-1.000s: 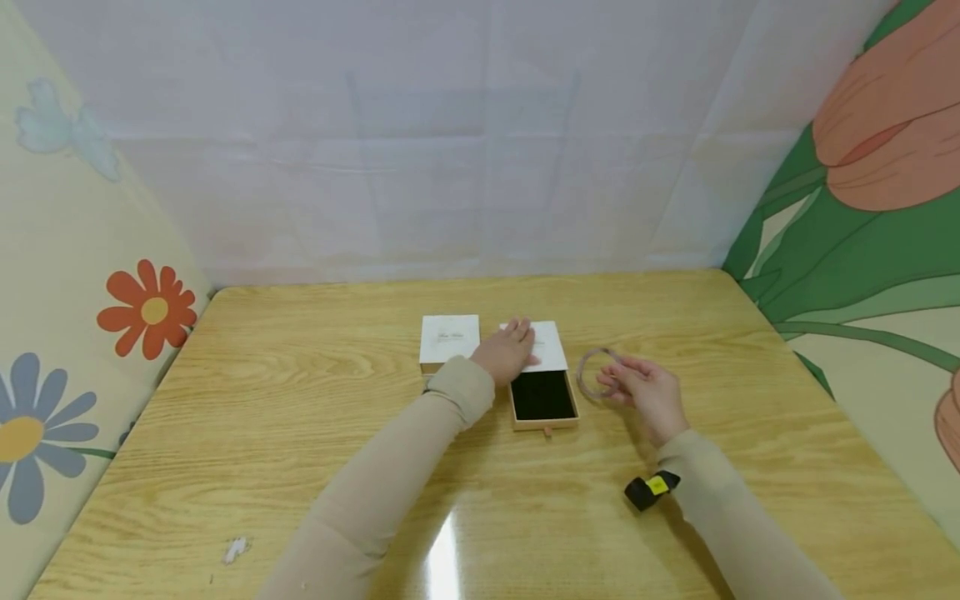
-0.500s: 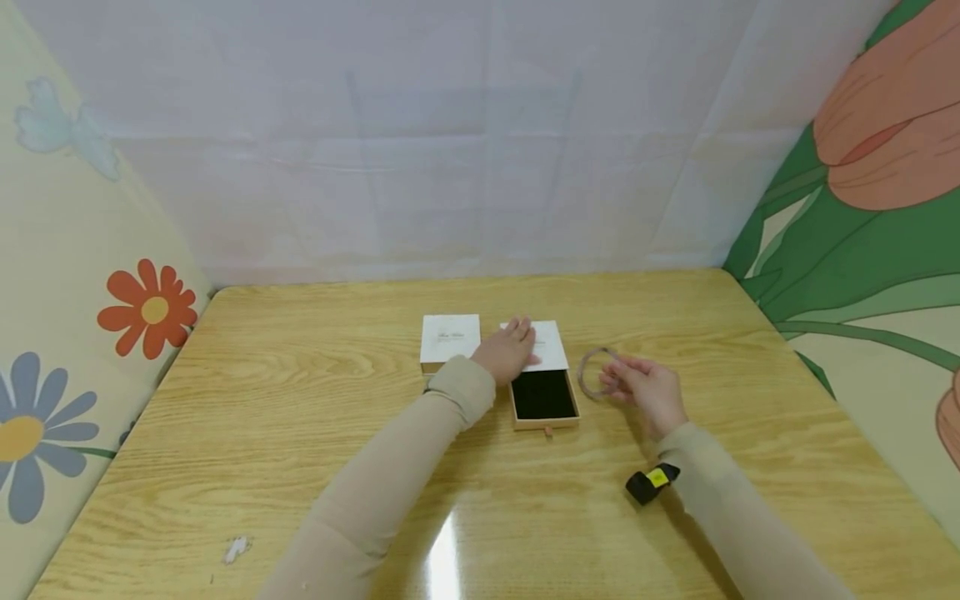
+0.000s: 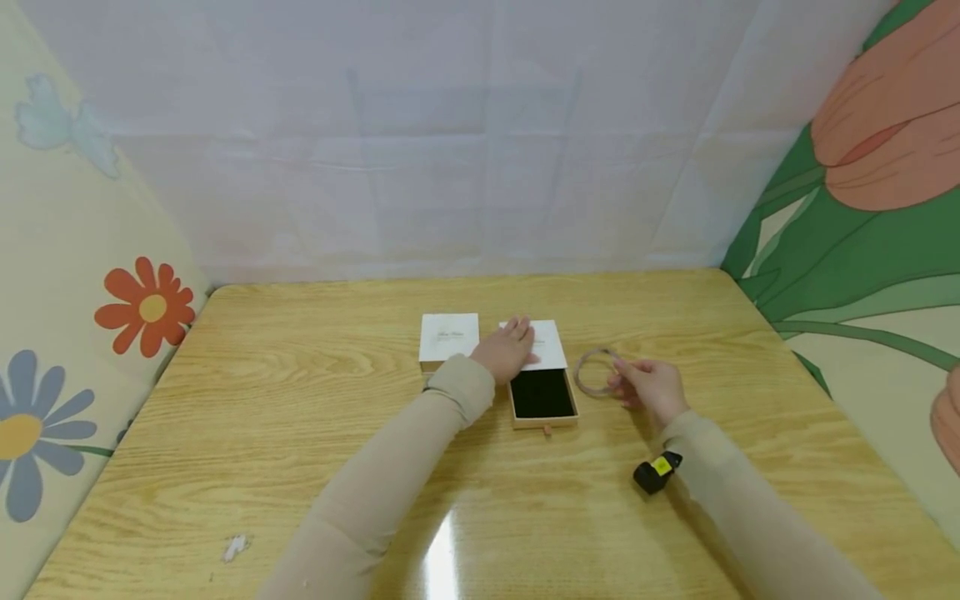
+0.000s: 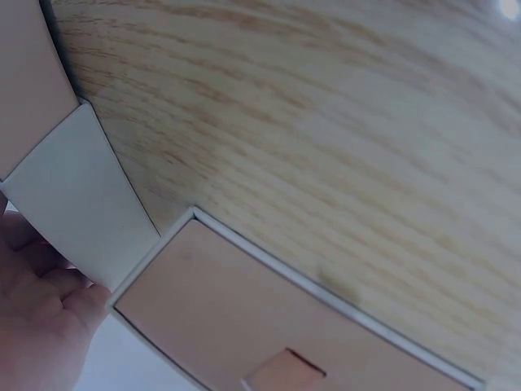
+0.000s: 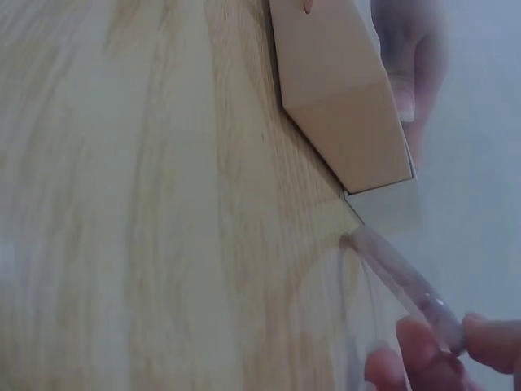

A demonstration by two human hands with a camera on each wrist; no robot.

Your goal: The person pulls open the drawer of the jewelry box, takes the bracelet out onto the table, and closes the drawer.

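My left hand rests on the white sleeve of a small gift box, its fingers laid across the top. The box's peach drawer is pulled out towards me and shows a black lining with nothing lying on it. To the right of the drawer, my right hand pinches a thin, see-through purplish bangle between thumb and fingers. In the right wrist view the bangle stands tilted close by the box's corner.
A second white box sits just left of the first; the left wrist view shows its peach front with a pull tab, pushed in. A small pale scrap or mark is at the table's front left. A white curtain hangs behind the table.
My right hand and wrist have shifted slightly right, and the bangle now shows as a rounder ring beside the drawer. My left hand and both boxes have stayed put.
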